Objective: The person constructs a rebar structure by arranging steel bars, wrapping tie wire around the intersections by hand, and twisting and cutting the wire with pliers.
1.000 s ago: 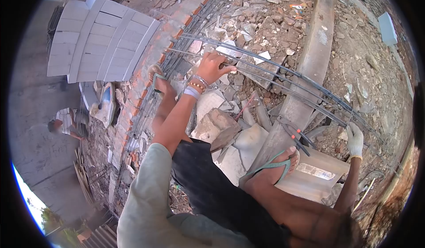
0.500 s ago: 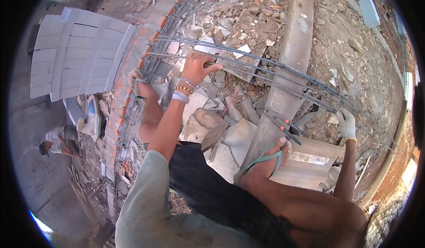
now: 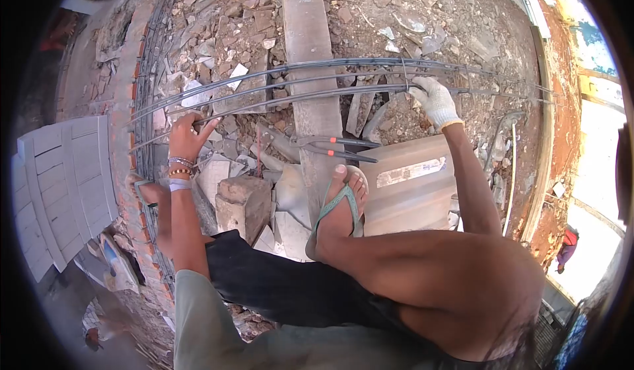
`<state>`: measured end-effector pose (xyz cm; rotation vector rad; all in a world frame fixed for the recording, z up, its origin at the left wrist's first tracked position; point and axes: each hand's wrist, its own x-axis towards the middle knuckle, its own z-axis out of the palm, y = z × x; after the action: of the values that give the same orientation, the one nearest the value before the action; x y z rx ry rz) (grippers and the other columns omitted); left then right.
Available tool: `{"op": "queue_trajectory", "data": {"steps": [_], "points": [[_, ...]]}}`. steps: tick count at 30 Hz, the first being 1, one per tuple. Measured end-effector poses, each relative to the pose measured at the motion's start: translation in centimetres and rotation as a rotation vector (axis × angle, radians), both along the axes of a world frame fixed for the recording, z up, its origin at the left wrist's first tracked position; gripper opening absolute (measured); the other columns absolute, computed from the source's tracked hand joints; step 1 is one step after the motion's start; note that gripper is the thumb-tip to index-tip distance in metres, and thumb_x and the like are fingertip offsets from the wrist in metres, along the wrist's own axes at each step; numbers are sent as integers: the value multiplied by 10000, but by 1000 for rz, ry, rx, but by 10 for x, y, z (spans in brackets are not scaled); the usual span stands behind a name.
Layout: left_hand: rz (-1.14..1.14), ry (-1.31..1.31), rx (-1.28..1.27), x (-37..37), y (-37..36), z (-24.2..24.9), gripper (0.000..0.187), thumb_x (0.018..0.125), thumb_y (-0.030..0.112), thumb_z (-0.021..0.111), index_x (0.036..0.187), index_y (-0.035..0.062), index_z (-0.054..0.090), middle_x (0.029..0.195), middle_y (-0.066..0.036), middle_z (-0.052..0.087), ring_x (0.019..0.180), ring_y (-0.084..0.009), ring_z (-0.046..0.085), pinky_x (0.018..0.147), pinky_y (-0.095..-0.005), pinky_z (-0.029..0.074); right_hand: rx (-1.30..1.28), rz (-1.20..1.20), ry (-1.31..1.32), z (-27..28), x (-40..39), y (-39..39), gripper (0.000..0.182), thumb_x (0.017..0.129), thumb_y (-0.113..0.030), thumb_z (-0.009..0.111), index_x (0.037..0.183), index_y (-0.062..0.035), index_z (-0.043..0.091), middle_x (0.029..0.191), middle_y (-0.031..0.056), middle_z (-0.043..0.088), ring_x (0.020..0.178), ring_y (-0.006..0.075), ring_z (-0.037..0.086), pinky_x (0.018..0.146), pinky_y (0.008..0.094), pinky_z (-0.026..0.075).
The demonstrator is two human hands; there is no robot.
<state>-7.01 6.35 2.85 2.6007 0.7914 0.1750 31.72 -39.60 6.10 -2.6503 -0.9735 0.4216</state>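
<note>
Several long steel reinforcing bars (image 3: 310, 94) run across the view, bundled in a loose cage with a thin wire stirrup (image 3: 405, 73) around them. My left hand (image 3: 187, 139), bare with bracelets at the wrist, has its fingers curled round the lower bar near the left end, thumb sticking out. My right hand (image 3: 434, 102), in a white knit glove, is closed on the lower bars just right of the stirrup. Below the bars, pincers (image 3: 335, 148) with dark, orange-marked handles lie across a concrete beam (image 3: 309, 36), in front of my sandalled foot (image 3: 340, 205).
Broken rubble (image 3: 231, 20) covers the ground around the beam. A brick edge (image 3: 140, 86) with more bars along it runs down the left, beside a pale slatted panel (image 3: 66, 185). A ridged sheet (image 3: 409, 185) lies by my foot. Other people are partly visible at both sides.
My view has swung to the right, so the bars, beam and pincers appear farther left and the bars look more level. Both hands stay at about the same places on the bars.
</note>
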Motion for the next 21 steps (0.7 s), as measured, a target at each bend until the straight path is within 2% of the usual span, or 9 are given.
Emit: {"op": "queue_trajectory", "data": {"steps": [7,9,11,14,18,21], "points": [[-109,46,-15,29,-20,6,572,847,558,679,893,-13,671,804,-177,676,769,-338,655,709,-432,504,60,22,-60,-11,0,-10,332,878,-350,658,1092,-98,688,1048,151,670,1002,365,625,865,438,491],[-95,190,-27,37,-27,12,591,877,561,635,930,-26,671,859,-197,680,807,-345,657,752,-431,505,1,33,-52,-8,3,-11,324,876,-349,660,1087,-106,692,1052,137,674,1003,358,628,865,438,494],[-87,250,-17,42,-34,15,647,910,595,559,944,-40,673,899,-215,686,851,-367,659,796,-438,505,124,67,-87,-9,6,-12,322,876,-356,660,1081,-109,695,1053,132,675,1003,354,629,865,439,494],[6,242,-56,45,-48,23,695,892,652,544,894,-31,669,891,-217,696,848,-368,669,767,-444,513,205,76,-148,-26,6,-23,310,888,-360,647,1061,-106,689,1026,135,672,986,347,633,855,447,496],[-55,285,-54,58,-52,37,696,907,653,513,877,-25,672,912,-238,691,875,-383,666,790,-468,504,188,88,-180,-28,-2,-26,298,909,-352,619,1057,-99,671,1022,139,666,988,346,628,861,459,487],[-114,289,-14,76,-80,49,686,904,659,511,918,-11,659,875,-208,671,848,-374,655,776,-458,501,189,100,-176,-24,1,-25,309,915,-364,602,1066,-104,674,1047,141,666,1009,352,623,880,469,481]]}}
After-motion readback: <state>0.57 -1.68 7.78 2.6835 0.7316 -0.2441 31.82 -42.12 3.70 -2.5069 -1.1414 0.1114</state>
